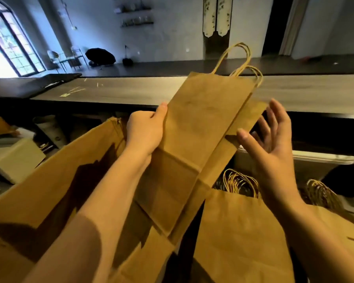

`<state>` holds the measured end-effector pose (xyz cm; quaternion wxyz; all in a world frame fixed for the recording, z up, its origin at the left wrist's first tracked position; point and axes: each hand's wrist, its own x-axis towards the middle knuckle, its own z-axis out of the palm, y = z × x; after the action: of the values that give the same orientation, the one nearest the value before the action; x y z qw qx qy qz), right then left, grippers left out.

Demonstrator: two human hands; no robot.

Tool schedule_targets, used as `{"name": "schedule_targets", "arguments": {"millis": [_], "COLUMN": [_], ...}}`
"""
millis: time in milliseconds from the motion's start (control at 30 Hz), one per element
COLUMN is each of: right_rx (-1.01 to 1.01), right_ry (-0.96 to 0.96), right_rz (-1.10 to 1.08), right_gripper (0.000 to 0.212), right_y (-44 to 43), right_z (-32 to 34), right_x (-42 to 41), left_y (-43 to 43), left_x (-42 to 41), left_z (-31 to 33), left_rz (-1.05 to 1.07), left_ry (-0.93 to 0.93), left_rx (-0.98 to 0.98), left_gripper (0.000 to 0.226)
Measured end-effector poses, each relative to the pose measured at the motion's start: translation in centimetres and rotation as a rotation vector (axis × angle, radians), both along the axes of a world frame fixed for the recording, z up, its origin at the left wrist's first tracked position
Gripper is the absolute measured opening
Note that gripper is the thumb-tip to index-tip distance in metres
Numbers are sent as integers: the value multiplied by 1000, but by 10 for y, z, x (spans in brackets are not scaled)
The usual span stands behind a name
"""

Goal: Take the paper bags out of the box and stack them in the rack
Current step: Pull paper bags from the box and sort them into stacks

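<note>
My left hand [146,132] grips the left edge of a small bundle of flat brown paper bags [200,127], thumb on top, holding it up over the counter with the twisted handles [238,60] pointing away. A second bag peeks out under the top one on the right. My right hand [271,137] hovers open just right of the bundle, fingers spread, not touching it. Below my left arm stands the open cardboard box [55,172]. At the lower right lie stacked paper bags [243,231] with several handles [239,180] showing.
A long dark wooden counter [121,90] runs across in front of me. A white box [14,156] and clutter sit under it at the left. A white tray edge [323,158] shows at the right. Beyond are chairs, an umbrella and a window.
</note>
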<state>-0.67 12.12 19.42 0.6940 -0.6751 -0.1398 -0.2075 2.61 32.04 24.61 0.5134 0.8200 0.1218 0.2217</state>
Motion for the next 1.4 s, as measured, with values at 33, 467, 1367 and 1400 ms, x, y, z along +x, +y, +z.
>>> {"name": "schedule_targets", "arguments": {"millis": [33, 467, 1367, 1400], "right_rx": [104, 178, -428, -508], "right_ry": [35, 642, 875, 877], "right_rz": [83, 126, -533, -550], "right_gripper": [95, 38, 54, 59], "right_y": [-9, -97, -234, -235], "right_z": [-3, -96, -191, -191], "right_x": [-6, -90, -135, -134], "left_y": [-18, -159, -188, -189], "left_x": [1, -36, -84, -84], "left_z": [-4, -139, -205, -205], "left_rz": [-20, -253, -353, -353], "left_ry": [-7, 423, 622, 618], "left_rx": [-57, -471, -717, -727], "left_gripper": [51, 32, 17, 18]}}
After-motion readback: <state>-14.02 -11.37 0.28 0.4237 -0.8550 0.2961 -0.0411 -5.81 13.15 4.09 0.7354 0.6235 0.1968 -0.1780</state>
